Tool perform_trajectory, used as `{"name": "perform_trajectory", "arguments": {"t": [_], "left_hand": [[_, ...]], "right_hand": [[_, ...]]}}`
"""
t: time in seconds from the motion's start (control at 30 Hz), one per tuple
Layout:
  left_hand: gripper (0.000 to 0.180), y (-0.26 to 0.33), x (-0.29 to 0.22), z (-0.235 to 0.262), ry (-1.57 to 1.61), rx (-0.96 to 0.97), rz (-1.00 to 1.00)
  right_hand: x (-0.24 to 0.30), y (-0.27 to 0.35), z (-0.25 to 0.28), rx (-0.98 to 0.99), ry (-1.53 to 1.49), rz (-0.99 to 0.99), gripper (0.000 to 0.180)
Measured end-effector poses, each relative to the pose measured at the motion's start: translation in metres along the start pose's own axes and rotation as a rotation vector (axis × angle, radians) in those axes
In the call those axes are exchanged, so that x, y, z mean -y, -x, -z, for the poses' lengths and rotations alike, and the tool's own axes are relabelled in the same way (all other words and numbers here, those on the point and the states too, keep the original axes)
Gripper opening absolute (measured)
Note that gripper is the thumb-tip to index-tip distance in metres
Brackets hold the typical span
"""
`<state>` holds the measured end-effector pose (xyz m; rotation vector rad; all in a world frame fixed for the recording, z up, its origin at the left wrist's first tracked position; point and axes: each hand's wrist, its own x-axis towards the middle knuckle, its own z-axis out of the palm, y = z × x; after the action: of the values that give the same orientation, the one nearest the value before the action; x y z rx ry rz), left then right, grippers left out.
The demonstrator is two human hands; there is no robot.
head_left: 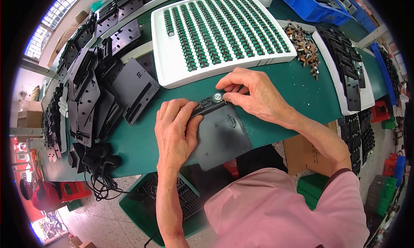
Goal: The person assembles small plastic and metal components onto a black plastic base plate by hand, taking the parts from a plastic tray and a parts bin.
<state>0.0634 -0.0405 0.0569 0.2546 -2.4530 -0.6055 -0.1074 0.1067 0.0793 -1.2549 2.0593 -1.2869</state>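
A flat black plastic panel (222,138) lies at the front edge of the green table, overhanging it slightly. My left hand (174,127) grips the panel's upper left side, its fingers closed over the raised black ridge there. At the far right end of that ridge sits a small round part (217,97) with a silver face. My right hand (256,94) pinches at this round part, index finger behind it and thumb at its right side. Whatever lies under the fingertips is hidden.
Behind my hands stands a white foam tray (172,82) with rows of green and black parts. Small metal pieces (304,47) are heaped to its right. Black panels (136,86) pile up at left, above a cable bundle (101,179). A green bin (138,217) sits below.
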Motion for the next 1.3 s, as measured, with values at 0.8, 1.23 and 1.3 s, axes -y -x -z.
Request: {"name": "perform_trajectory", "arguments": {"t": [0.8, 1.23, 1.3], "left_hand": [[0.028, 0.005, 0.0, 0.004, -0.013, -0.007, 0.001], [0.03, -0.001, 0.002, 0.001, 0.017, -0.036, -0.042], [0.03, -0.001, 0.003, 0.001, 0.011, -0.031, -0.046]], "right_hand": [[0.022, -0.14, -0.014, -0.099, 0.278, 0.311, 0.022], [0.008, -0.176, -0.025, -0.226, 0.43, 0.31, 0.027], [0.019, -0.143, -0.009, -0.2, 0.385, 0.293, 0.027]]}}
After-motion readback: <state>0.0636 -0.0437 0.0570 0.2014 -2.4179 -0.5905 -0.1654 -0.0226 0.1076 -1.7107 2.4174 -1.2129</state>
